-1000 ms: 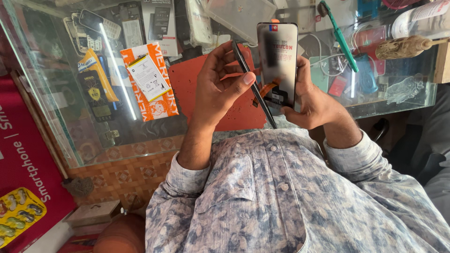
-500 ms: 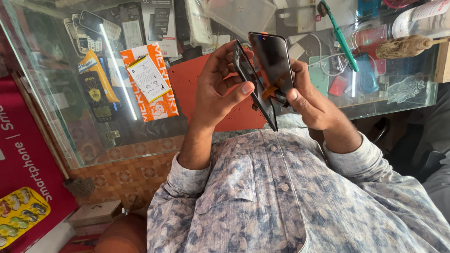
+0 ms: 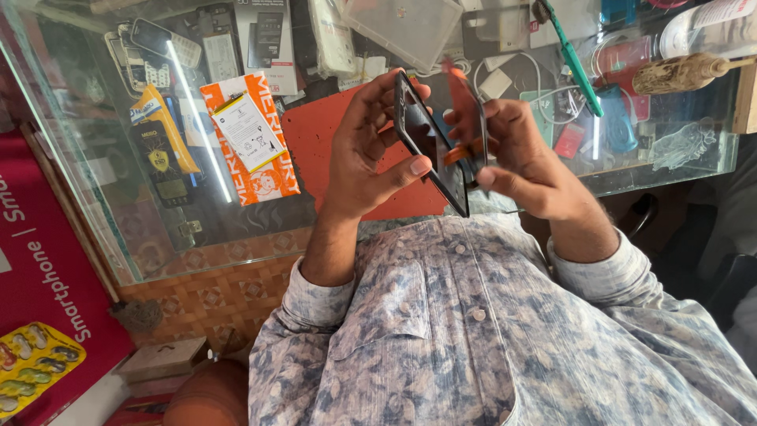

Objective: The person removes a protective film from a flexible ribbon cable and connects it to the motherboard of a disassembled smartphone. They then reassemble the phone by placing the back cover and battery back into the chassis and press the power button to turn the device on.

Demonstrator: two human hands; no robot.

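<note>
Left hand [image 3: 371, 158]: fingers curled, thumb pressed across the near face of a dark phone [image 3: 430, 146], other fingertips behind its far edge. Grip closed on the phone's left side. The phone is held edge-on and tilted, top end far, bottom end near, above the glass counter [image 3: 126, 229].

Right hand [image 3: 516, 158]: partly closed, thumb and fingers pinched on a thin dark panel [image 3: 473, 130] that stands just right of the phone. The panel's far end is blurred and shows orange. A small orange strip [image 3: 457, 151] shows between phone and panel. Whether the panel touches the phone along its length cannot be told.

Both hands are raised in front of the chest, over the red mat [image 3: 315, 150] that lies on the counter.

On the counter, left of the mat: an orange and white packet with a flat battery [image 3: 248, 134] on it. Far right: a green-handled tool [image 3: 572, 59], white cables [image 3: 505, 75], a wooden-handled brush [image 3: 682, 72]. Far middle: a clear plastic lid [image 3: 402, 28].

Near left, below the counter: a red box [image 3: 47, 300].
</note>
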